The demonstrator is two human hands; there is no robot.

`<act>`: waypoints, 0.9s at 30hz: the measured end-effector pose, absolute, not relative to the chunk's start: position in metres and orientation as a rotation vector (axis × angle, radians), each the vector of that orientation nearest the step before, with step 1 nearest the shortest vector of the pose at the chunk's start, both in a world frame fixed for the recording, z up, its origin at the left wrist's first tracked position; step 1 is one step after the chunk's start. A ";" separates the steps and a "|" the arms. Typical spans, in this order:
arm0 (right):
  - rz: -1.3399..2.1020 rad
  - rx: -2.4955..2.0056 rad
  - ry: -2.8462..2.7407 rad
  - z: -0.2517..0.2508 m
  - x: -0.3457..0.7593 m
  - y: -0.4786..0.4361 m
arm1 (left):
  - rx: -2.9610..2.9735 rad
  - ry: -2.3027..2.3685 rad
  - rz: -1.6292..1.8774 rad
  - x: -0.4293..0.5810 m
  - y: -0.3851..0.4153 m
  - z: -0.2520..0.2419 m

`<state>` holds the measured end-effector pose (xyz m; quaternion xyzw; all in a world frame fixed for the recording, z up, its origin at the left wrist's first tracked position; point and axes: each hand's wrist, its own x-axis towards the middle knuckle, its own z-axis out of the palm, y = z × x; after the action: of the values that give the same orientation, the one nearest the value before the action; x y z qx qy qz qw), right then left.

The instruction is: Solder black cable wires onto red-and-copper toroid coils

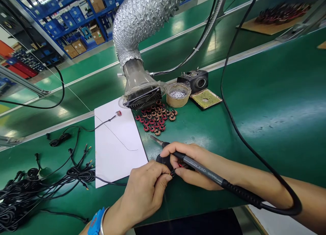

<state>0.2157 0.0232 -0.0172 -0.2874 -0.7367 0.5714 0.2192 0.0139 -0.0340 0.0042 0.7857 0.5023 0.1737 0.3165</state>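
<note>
Head camera: left hand (145, 190) pinches a small red wound coil (180, 165), right hand (193, 167) grips the grey pen-shaped soldering iron (203, 173); best hold its tip clear of fingertips.

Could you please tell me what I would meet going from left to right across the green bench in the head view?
Tangle of black cables → white sheet of paper → pile of small wound coils → round pot → yellow-framed pad.
</note>
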 end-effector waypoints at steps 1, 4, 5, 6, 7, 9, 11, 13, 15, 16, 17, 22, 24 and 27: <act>1.562 -0.785 -2.058 -0.017 0.215 0.023 | 2.071 1.316 0.448 0.014 -0.034 0.004; 1.521 -0.754 -2.082 -0.018 0.216 0.023 | 2.079 1.310 0.450 0.013 -0.034 0.003; 1.510 -0.748 -2.079 -0.017 0.216 0.024 | 2.077 1.316 0.460 0.013 -0.034 0.003; 1.504 -0.746 -2.075 -0.017 0.216 0.024 | 2.071 1.323 0.473 0.013 -0.034 0.003; 1.504 -0.747 -2.069 -0.016 0.217 0.024 | 2.061 1.329 0.489 0.013 -0.034 0.004; 1.521 -0.748 -2.059 -0.014 0.218 0.025 | 2.043 1.331 0.521 0.013 -0.034 0.005; 1.555 -0.745 -2.049 -0.014 0.219 0.024 | 2.034 1.328 0.546 0.013 -0.034 0.005; 1.589 -0.738 -2.032 -0.014 0.219 0.024 | 2.036 1.318 0.561 0.013 -0.035 0.004; 1.629 -0.736 -1.999 -0.016 0.219 0.022 | 2.046 1.303 0.573 0.013 -0.036 0.003; 1.652 -0.735 -1.975 -0.018 0.218 0.021 | 2.055 1.298 0.583 0.013 -0.036 0.002; 1.673 -0.736 -1.948 -0.019 0.218 0.021 | 2.066 1.299 0.596 0.014 -0.036 0.001; 1.700 -0.747 -1.913 -0.023 0.216 0.019 | 2.127 1.332 0.676 0.015 -0.036 -0.002; 1.695 -0.758 -1.919 -0.023 0.216 0.020 | 2.156 1.336 0.698 0.015 -0.036 -0.003; 1.718 -0.773 -1.893 -0.022 0.215 0.021 | 2.193 1.354 0.723 0.016 -0.036 -0.005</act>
<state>0.2154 0.0210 -0.0222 -0.2813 -0.6893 0.6256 0.2332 0.0163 -0.0362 -0.0053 0.7972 0.4922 0.2629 0.2304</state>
